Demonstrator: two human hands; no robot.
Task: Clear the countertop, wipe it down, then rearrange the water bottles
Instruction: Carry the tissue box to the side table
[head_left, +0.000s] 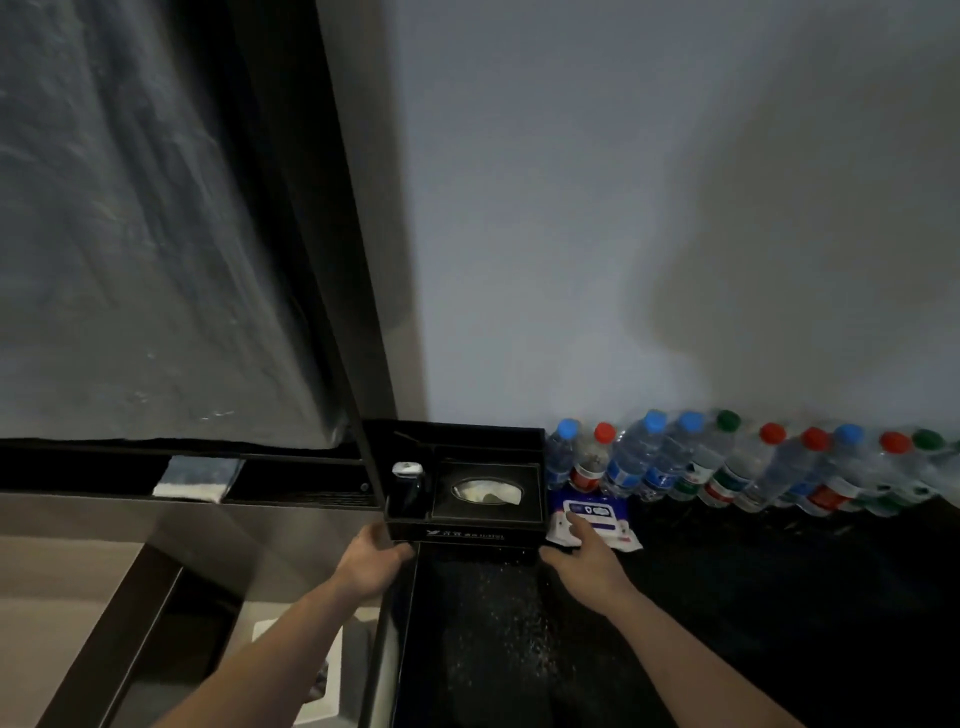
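A black organiser box (462, 535) with a tissue slot and a small dark bottle stands at the back left corner of the dark speckled countertop (753, 597). My left hand (371, 558) grips its front left corner. My right hand (582, 553) is at its front right corner, fingers stretched onto a white and purple wet-wipe pack (597, 512) lying beside the box. A row of several water bottles (727, 467) with blue, red and green caps lines the wall to the right.
A dark-framed glass panel (156, 234) rises on the left, and the counter's left edge drops to a lower floor area with a white object (332, 670). A grey wall (623, 208) backs the counter.
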